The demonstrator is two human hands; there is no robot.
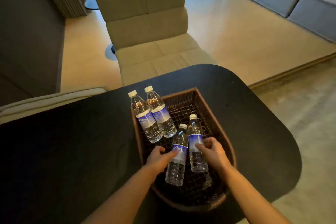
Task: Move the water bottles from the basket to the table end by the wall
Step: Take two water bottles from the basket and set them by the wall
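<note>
Nothing looks moved yet: all four water bottles (179, 154) lie in the basket (205, 100) near the table's (72, 142) rounded end, the left hand (160, 158) and right hand (211, 149) half-curled, each touching one, neither gripping.

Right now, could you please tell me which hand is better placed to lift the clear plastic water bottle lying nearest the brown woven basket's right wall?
Right. The right hand is already touching that bottle at its blue label; the left hand is on the neighbouring bottle.
</note>
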